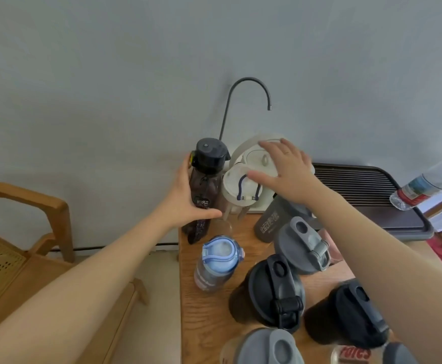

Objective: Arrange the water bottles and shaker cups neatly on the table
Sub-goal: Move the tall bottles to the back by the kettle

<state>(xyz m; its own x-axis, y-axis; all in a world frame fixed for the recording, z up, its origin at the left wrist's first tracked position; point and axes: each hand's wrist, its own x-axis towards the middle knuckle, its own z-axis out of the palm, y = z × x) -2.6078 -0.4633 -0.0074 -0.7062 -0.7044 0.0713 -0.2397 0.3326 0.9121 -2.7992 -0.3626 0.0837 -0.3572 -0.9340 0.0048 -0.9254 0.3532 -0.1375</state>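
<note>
My left hand (188,195) grips a dark tinted bottle with a black cap (206,185) at the table's far left corner. My right hand (285,169) hovers with fingers spread just above a clear bottle with a cream lid and blue loop handle (237,191), beside the dark bottle. A blue-lidded bottle (216,261) stands nearer. A grey cup (271,219) is partly hidden under my right wrist. A grey-lidded shaker (301,245) and two black-lidded shakers (272,290) (351,313) stand on the wooden table (204,316). More lids show at the bottom edge.
A cream kettle (251,153) with a curved dark spout pipe (248,82) stands against the wall behind the bottles. A dark slatted tray (367,190) lies to the right, with a plastic water bottle (424,187) lying beyond it. A wooden chair (30,232) stands left of the table.
</note>
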